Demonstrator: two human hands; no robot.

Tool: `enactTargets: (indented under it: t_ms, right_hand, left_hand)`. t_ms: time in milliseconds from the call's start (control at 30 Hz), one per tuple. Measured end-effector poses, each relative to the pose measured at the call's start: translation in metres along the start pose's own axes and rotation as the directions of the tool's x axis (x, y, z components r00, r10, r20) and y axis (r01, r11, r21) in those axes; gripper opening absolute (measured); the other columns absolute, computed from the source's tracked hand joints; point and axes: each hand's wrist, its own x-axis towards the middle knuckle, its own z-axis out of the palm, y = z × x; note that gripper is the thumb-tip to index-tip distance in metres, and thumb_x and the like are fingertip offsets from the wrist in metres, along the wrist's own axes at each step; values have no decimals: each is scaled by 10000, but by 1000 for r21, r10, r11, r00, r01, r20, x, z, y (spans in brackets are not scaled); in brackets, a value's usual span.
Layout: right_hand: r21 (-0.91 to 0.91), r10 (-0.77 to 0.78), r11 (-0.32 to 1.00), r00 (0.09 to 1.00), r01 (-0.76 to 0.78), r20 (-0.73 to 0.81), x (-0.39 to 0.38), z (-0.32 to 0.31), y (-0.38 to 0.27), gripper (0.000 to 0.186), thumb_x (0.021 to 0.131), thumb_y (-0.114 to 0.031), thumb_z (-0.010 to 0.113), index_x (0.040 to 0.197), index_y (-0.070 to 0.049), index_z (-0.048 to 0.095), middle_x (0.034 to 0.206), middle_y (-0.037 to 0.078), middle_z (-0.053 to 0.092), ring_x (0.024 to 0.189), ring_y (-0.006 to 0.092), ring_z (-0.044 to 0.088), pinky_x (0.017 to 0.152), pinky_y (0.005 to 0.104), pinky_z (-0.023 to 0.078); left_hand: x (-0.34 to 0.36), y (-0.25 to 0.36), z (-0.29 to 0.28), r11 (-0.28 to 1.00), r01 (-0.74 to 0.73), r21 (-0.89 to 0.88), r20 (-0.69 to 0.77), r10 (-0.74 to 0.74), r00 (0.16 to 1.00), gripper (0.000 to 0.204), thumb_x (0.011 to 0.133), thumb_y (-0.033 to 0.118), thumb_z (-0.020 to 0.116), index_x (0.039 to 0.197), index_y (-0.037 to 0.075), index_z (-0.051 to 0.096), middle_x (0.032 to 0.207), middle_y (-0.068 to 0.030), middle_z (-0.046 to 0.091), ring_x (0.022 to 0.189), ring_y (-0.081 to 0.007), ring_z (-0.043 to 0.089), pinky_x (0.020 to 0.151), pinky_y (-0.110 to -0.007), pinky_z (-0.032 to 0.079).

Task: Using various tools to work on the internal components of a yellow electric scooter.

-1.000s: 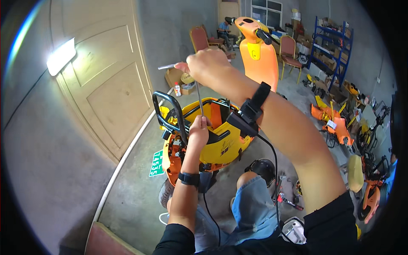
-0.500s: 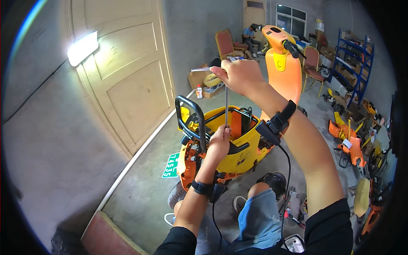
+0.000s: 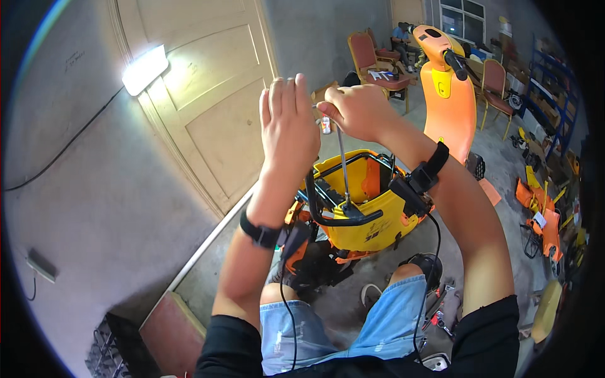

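My right hand point(image 3: 358, 112) is closed on the handle of a long metal tool point(image 3: 343, 164), whose shaft runs down into the yellow scooter body point(image 3: 355, 233) beside a curved black bar point(image 3: 334, 220). Raised just left of it, my left hand point(image 3: 288, 129) has its fingers straight and pointing up, near the tool's handle; whether it touches the handle is hidden. Behind the yellow body rises the orange front column point(image 3: 449, 110) with handlebars and a black grip point(image 3: 455, 64).
A cream door point(image 3: 214, 126) with a lit lamp point(image 3: 144, 69) is on the left, above a white pipe point(image 3: 208, 247). A seated person point(image 3: 401, 41), chairs point(image 3: 365, 53) and blue shelving point(image 3: 554, 88) are behind. Orange parts point(image 3: 549, 233) and tools point(image 3: 444, 315) lie right.
My left hand has let go of the tool's shaft, moved up beside my right hand and straightened its fingers. The view has swung, so the scene appears farther right.
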Motion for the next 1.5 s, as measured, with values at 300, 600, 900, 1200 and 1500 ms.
enactTargets:
  t_ms: [300, 600, 900, 1200, 1500]
  right_hand:
    - [29, -151, 988, 950, 149, 275, 10, -22, 26, 519, 960, -540, 467, 898, -59, 653, 907, 166, 677, 859, 372, 657, 752, 470, 515]
    - [-117, 224, 974, 887, -193, 404, 8, -29, -4, 688, 950, -656, 334, 952, -102, 742, 876, 138, 719, 883, 311, 696, 789, 437, 542]
    - [-180, 307, 946, 921, -268, 242, -5, -36, -16, 580, 978, -575, 385, 838, -132, 732, 755, 90, 703, 771, 279, 702, 680, 412, 553]
    - [-239, 422, 903, 844, -358, 331, 6, -25, -39, 198, 851, -269, 681, 991, -149, 752, 934, 38, 746, 910, 185, 724, 707, 311, 571]
    - [-185, 330, 939, 910, -290, 252, 7, -38, -45, 566, 995, -528, 391, 908, -91, 739, 796, 110, 718, 826, 295, 714, 695, 410, 556]
  left_hand:
    - [22, 14, 16, 971, 152, 187, 541, -231, 809, 198, 857, 313, 577, 897, 135, 656, 731, -113, 690, 697, -321, 693, 606, -450, 541]
    - [16, 10, 41, 959, 232, 161, 281, -270, 921, 405, 945, 406, 518, 706, 139, 707, 593, -113, 656, 589, -319, 670, 565, -422, 528]
    - [17, 2, 54, 988, 151, 29, 233, -153, 960, 381, 907, 416, 538, 667, 164, 692, 582, -104, 636, 576, -331, 635, 538, -432, 491]
    - [6, -22, 75, 943, 134, -304, 131, -98, 987, 252, 827, 276, 595, 619, 146, 652, 558, -132, 573, 517, -345, 574, 514, -402, 486]
    - [22, -20, 36, 960, 226, -166, 496, -117, 860, 258, 832, 346, 523, 903, 290, 765, 824, -106, 706, 774, -319, 685, 715, -404, 555]
